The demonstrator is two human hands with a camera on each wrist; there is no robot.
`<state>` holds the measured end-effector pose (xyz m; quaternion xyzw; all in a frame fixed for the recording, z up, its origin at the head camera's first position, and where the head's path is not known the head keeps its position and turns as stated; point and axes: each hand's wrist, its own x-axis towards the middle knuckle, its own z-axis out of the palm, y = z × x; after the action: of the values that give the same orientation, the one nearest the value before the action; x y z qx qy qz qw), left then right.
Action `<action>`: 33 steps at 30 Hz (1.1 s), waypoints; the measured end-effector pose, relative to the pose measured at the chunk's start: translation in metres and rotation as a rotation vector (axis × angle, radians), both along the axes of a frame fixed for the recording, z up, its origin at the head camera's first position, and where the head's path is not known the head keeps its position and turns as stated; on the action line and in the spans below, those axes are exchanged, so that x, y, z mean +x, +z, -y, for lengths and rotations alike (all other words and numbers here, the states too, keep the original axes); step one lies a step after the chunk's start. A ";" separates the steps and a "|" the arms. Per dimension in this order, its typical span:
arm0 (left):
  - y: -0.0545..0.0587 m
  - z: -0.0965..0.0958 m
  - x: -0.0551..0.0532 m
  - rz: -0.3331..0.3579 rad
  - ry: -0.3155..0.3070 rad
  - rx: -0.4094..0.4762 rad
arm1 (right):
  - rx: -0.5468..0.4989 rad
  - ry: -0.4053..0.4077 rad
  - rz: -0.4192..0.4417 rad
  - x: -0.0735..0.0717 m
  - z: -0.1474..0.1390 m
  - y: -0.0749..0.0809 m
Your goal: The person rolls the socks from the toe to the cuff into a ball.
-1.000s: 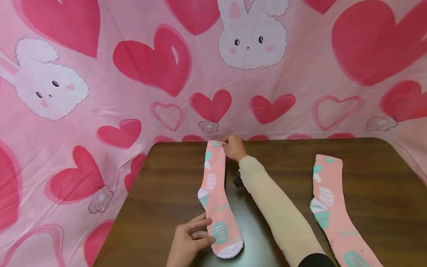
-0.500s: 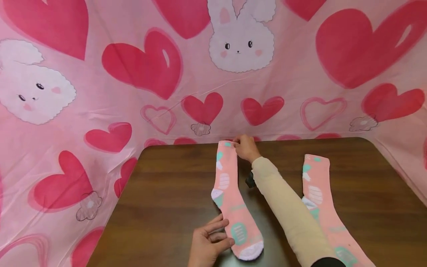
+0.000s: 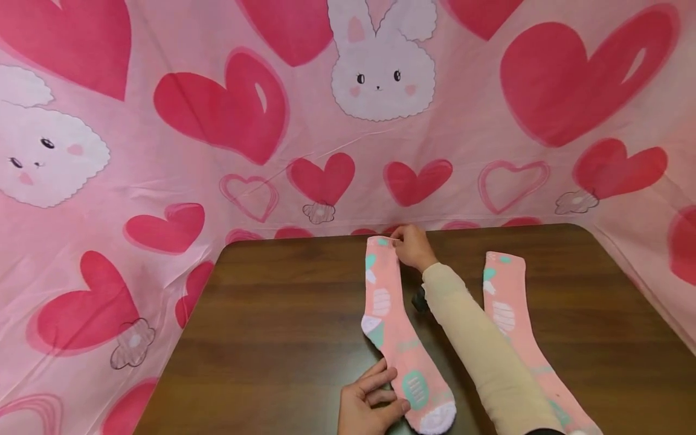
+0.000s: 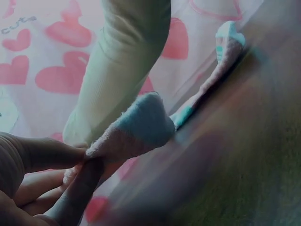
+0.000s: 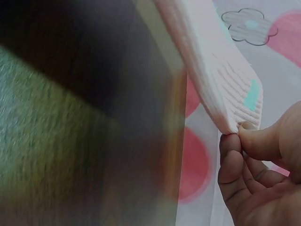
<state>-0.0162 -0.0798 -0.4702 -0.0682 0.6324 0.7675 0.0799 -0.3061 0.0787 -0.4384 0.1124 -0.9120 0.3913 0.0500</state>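
Stretched between the two hands is a pink sock (image 3: 388,302) with a white heel, a white toe and mint patches. My right hand (image 3: 414,246) pinches the edge of its cuff at the far end, thumb against forefinger, as the right wrist view shows. Down by the foot, my left hand (image 3: 372,402) pinches the sock's side between thumb and fingers. In the left wrist view the toe part (image 4: 146,120) sticks out past the left fingertips. A matching pink sock (image 3: 505,290) lies flat to the right, its foot partly hidden behind the right sleeve (image 3: 478,344).
The dark brown wooden table (image 3: 261,338) carries both socks. A pink cloth (image 3: 321,133) with hearts and rabbit faces hangs behind the far table edge and along the sides. A small black object (image 3: 418,300) shows beside the right forearm.
Both hands and the held sock have shifted right, nearer the other sock. The view has turned slightly too. Both hands keep their grip.
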 end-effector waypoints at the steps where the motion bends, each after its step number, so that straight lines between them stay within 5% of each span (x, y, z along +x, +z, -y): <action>1: 0.000 0.000 0.000 -0.003 0.000 -0.004 | 0.003 -0.003 0.001 0.000 -0.001 -0.001; 23: -0.016 -0.006 -0.001 0.026 -0.059 -0.056 | 0.056 -0.048 0.137 0.005 -0.007 -0.026; 33: -0.017 -0.008 -0.003 0.006 -0.078 -0.283 | 0.091 -0.039 0.136 0.004 -0.006 -0.032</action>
<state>-0.0187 -0.0718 -0.4872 -0.0562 0.7361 0.6668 0.1012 -0.3019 0.0852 -0.4702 0.0699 -0.9322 0.3550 -0.0096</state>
